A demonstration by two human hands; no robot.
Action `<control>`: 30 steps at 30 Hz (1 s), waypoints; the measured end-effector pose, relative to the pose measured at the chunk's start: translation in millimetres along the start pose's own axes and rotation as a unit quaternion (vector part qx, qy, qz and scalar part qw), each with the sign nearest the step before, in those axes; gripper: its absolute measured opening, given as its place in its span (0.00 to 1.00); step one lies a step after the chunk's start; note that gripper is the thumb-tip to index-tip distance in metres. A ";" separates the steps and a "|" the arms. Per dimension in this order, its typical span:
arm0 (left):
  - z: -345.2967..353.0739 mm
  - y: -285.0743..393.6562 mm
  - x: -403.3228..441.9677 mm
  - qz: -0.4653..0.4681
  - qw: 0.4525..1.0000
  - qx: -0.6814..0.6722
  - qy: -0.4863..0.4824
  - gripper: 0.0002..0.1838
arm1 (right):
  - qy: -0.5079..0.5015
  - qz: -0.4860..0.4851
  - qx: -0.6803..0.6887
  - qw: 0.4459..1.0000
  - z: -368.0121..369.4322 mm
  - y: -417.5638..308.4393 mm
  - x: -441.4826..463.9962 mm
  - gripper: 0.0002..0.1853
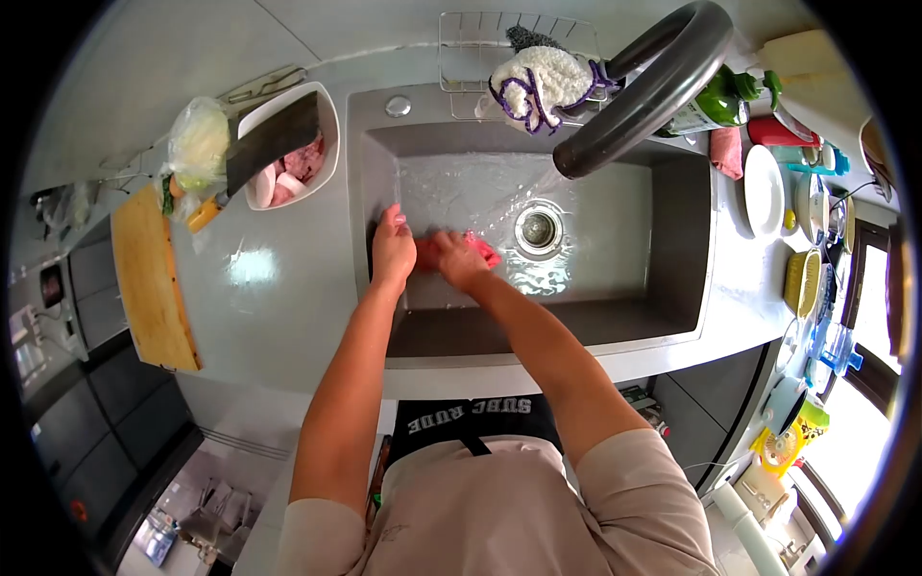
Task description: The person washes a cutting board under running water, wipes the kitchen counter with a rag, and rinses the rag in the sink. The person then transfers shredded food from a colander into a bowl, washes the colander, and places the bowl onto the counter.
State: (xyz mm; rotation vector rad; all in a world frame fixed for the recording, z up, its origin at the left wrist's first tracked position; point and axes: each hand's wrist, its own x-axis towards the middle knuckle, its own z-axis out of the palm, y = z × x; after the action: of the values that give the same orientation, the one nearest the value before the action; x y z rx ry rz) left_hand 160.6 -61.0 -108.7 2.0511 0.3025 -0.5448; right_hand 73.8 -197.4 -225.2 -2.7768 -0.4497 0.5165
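My right hand [458, 259] is low in the left half of the grey sink [677, 240], its fingers closed over a bright red, crumpled piece [483, 249]. Whether the piece is cloth or meat I cannot tell. More red shows between my two hands. My left hand [394, 252] is at the sink's left wall, fingers pressed together and seen edge-on; what they hold, if anything, is hidden. Shallow water lies on the sink floor, and a thin stream falls from the dark curved faucet [645, 91]. The round drain [539, 230] sits right of my right hand.
Left of the sink, a cleaver [274, 144] lies across a white container [328, 158] with raw meat [305, 161]. A plastic bag [199, 144] and wooden cutting board [154, 278] are farther left. A wire rack [471, 48] with a white cloth [543, 82] stands behind; a white plate [764, 192] is right.
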 end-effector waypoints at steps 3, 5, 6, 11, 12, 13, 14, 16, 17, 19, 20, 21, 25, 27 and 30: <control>2.1 -2.9 -4.9 -0.015 1.000 0.016 0.012 0.25 | 0.019 0.105 0.073 0.992 2.1 37.2 6.3 0.24; 7.8 -4.8 -5.0 -0.019 1.000 0.008 0.016 0.26 | 0.071 0.156 0.098 0.980 -14.9 69.6 -2.6 0.22; 15.5 -17.6 -2.9 -0.031 0.998 -0.037 0.027 0.26 | 0.099 0.179 0.108 0.973 -26.2 82.9 -3.4 0.21; 22.6 -12.5 -10.3 -0.084 0.995 -0.033 0.034 0.28 | 0.161 0.098 0.229 0.955 -41.0 48.5 5.4 0.19; 22.1 -16.9 -9.9 -0.072 0.996 -0.039 0.026 0.28 | 0.160 0.077 0.244 0.953 -49.5 34.0 9.5 0.19; 21.9 -19.2 -5.8 -0.057 0.997 -0.046 0.018 0.28 | 0.161 0.089 0.221 0.958 -39.3 37.6 31.8 0.19; 19.6 -20.9 0.3 -0.056 0.997 -0.043 0.019 0.28 | 0.199 0.072 0.155 0.965 -30.8 50.3 41.9 0.20; 18.3 -31.8 2.9 -0.050 0.998 -0.036 0.017 0.27 | 0.278 0.053 0.014 0.959 -26.0 71.9 60.6 0.23; 22.4 -35.5 -1.9 -0.054 0.998 -0.036 0.007 0.27 | 0.207 0.141 0.106 0.962 -29.3 86.9 51.6 0.24; 30.8 -29.2 -1.5 -0.046 0.999 -0.001 -0.015 0.24 | 0.166 0.263 0.301 0.901 -76.5 107.1 18.6 0.25; 35.0 -24.3 0.8 -0.041 0.999 0.014 -0.022 0.23 | 0.196 0.295 0.306 0.884 -92.3 120.3 -3.0 0.23; 40.9 -23.2 4.3 -0.038 0.999 0.009 -0.024 0.23 | 0.226 0.325 0.312 0.864 -108.4 133.2 -25.0 0.21; 63.8 -30.8 12.4 -0.028 0.997 0.032 -0.062 0.23 | 0.194 0.446 0.175 0.856 -144.3 218.2 -78.6 0.19; 73.7 -25.1 13.3 -0.018 0.996 0.042 -0.071 0.23 | 0.237 0.354 0.103 0.899 -105.5 275.7 -95.1 0.19; 86.4 -13.2 13.7 -0.015 0.993 0.087 -0.078 0.22 | 0.253 0.316 0.034 0.914 -68.9 243.4 -90.6 0.20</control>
State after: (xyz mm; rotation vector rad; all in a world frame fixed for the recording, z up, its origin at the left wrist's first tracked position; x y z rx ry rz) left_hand 144.8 -128.6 -163.6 2.1592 0.1981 -0.7682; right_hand 80.7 -465.9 -215.4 -2.7906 0.5869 -0.0866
